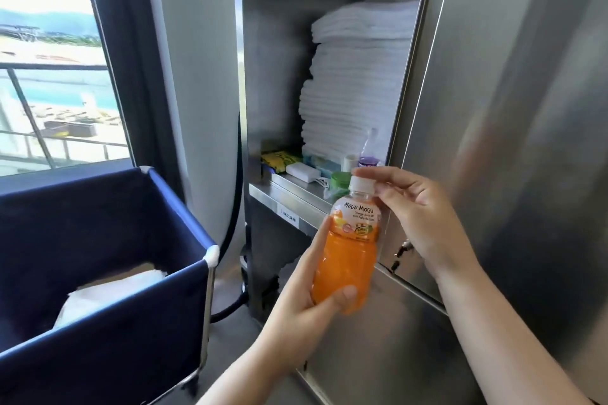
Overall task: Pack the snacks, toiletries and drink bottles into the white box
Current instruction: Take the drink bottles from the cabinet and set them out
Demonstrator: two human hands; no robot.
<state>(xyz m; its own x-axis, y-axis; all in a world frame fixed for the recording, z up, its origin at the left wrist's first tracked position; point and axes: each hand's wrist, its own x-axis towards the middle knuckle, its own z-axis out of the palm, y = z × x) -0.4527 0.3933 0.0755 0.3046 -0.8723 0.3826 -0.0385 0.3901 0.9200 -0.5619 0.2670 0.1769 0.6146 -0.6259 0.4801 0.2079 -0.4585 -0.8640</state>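
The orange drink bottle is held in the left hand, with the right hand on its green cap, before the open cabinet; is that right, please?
Not quite: the head view shows its cap is white, not green. The left hand holds the orange drink bottle, right hand on the cap, before the open cabinet.

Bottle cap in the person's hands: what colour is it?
White. The cap on the orange bottle shows best in the head view.
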